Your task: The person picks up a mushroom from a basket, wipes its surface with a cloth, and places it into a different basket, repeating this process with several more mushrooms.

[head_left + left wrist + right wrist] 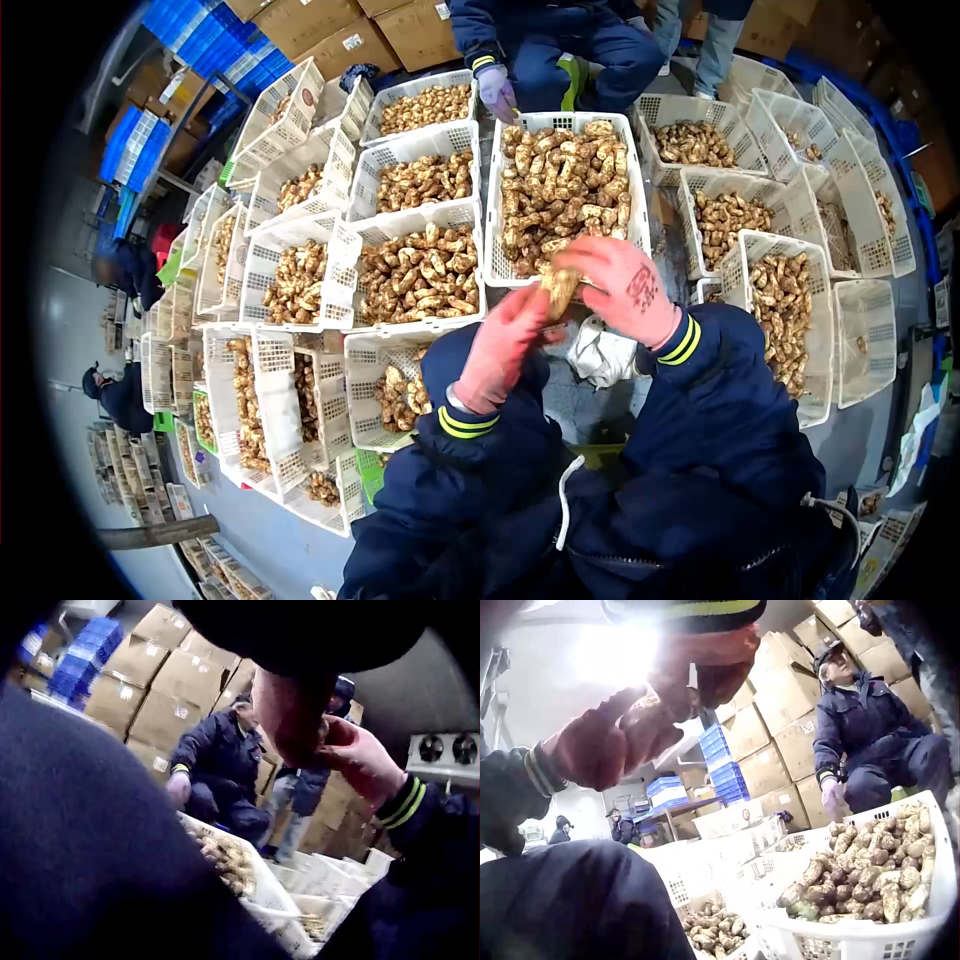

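Note:
A stubby, root-like piece (560, 290), tan with brown patches, is held up between both pink-gloved hands. My left hand (503, 348) grips its lower end, fingers curled round it. My right hand (628, 287) comes from the other side and pinches its upper part. Just beyond the hands stands a white slatted crate (641, 215) heaped with similar knobbly pieces (565, 185). In the right wrist view, the two hands overlap and mostly cover the piece.
White crates of the same pieces (420, 272) stand in rows at left and right (780, 310). A crumpled white bag (602, 355) lies below my hands. Across the crate sits a person in a lilac glove (496, 92). Cardboard boxes (345, 45) are stacked behind.

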### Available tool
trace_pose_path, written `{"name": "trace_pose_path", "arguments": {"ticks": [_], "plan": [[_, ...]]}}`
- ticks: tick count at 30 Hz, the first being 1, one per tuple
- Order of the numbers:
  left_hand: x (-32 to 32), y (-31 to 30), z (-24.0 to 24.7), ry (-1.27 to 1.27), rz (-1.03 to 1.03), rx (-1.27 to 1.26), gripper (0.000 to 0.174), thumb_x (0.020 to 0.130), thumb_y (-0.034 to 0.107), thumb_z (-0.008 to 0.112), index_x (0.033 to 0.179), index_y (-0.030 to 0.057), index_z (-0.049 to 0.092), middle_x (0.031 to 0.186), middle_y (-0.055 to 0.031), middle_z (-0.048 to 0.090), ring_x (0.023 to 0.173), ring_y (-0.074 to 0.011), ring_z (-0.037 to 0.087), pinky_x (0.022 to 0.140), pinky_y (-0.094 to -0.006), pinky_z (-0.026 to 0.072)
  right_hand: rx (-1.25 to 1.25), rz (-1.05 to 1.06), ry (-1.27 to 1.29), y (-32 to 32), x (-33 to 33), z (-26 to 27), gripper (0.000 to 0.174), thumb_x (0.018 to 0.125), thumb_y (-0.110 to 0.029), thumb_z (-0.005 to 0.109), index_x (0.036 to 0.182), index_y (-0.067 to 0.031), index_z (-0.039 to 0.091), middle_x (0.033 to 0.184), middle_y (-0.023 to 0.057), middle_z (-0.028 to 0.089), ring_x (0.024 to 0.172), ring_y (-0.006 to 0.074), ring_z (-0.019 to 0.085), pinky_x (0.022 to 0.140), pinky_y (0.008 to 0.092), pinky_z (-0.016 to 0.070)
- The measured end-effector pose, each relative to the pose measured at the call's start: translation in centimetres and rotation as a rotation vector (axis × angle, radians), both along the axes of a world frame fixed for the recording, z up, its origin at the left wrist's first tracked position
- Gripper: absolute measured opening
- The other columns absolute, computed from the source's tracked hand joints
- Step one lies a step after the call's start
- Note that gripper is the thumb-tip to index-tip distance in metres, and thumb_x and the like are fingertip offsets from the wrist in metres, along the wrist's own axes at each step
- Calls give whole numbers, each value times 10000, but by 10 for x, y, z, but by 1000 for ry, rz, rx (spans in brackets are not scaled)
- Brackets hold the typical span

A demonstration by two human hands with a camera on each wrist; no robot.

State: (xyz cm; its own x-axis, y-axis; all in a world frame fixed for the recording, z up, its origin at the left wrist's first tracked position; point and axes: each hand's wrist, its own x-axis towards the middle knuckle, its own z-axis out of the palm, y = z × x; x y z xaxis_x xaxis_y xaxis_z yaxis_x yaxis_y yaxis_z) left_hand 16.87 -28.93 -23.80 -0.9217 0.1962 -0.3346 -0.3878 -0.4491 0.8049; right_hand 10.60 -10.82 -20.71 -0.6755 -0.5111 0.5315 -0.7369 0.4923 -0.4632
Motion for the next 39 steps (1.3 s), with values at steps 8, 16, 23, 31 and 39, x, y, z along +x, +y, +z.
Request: {"name": "trace_pose_path", "arguments": {"ticks": [8, 16, 23, 31, 39], "plan": [[14, 40, -11, 154, 56, -81, 368, 867, 255, 590, 1125, -1, 531, 993, -115, 623, 817, -173, 616, 677, -270, 504, -344, 47, -283, 34, -10, -21, 289, 828, -47, 544, 1113, -22, 580, 1074, 106, 608, 935, 186, 603, 819, 259, 464], [20, -17, -4, 92, 80, 206, 483, 922, 404, 455, 1202, 10, 451, 957, -89, 589, 805, -197, 592, 677, -312, 479, -78, -229, -766, 50, -60, -92, 296, 847, -210, 544, 1079, -36, 606, 956, 98, 659, 838, 168, 615, 754, 270, 462], [56, -126, -13, 179, 286, 808, 510, 926, 418, 441, 1269, 41, 445, 1064, -87, 584, 909, -218, 561, 763, -329, 442, 775, -515, -687, 60, -121, -210, 480, 819, -407, 487, 1222, -147, 507, 1172, 147, 576, 1076, 277, 554, 913, 382, 426], [103, -200, -74, -40, 509, 498, 459, 877, 414, 533, 1178, 69, 504, 999, -43, 599, 860, -174, 572, 735, -305, 469, 1211, -306, -766, 31, -122, -216, 609, 824, -443, 481, 1282, -47, 421, 1317, 127, 464, 1214, 263, 446, 996, 354, 374], [156, -366, -77, 245, 967, 266, 302, 892, 315, 553, 1038, 54, 596, 1018, -85, 627, 947, -217, 598, 849, -329, 481, 1105, -376, -679, 42, -133, -262, 427, 782, -264, 498, 1150, -56, 552, 1228, 152, 540, 1112, 288, 537, 924, 396, 437]]}}
